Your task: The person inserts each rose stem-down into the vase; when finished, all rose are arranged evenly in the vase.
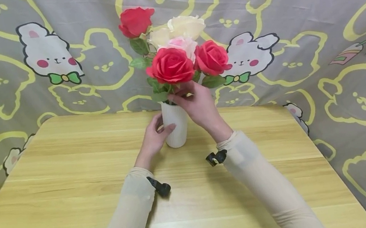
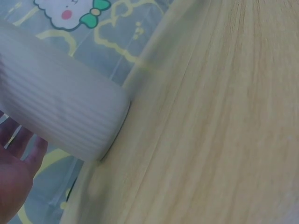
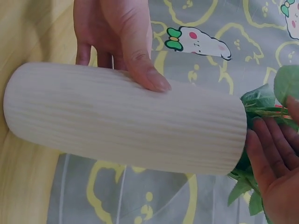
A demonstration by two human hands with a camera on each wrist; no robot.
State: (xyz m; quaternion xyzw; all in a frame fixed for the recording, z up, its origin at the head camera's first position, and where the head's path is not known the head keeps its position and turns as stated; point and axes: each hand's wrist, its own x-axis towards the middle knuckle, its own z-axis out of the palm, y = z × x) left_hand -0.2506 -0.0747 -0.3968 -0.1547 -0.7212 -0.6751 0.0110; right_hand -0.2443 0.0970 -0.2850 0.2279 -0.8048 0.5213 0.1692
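Observation:
A white ribbed vase (image 1: 176, 132) stands upright near the table's far edge, holding artificial roses. My left hand (image 1: 152, 137) holds its left side, the thumb laid across the ribs in the right wrist view and the fingers partly hidden behind. At the vase mouth, my right hand (image 1: 200, 105) pinches a rose stem among green leaves (image 3: 261, 98); the blooms hide part of the fingers in the head view. Above that hand is a large red rose (image 1: 173, 66). Another red rose (image 1: 211, 58) leans right, and a third (image 1: 135, 21) rises at upper left. Cream roses (image 1: 188, 27) and a pink rose (image 1: 182, 45) sit behind.
The vase stands on a light wood-grain table (image 1: 73, 185). Behind and beside it hangs a grey curtain (image 1: 92, 9) with yellow outlines and white cartoon animals. Both sleeved forearms reach in from the near side, each with a small black wrist camera (image 1: 160, 187).

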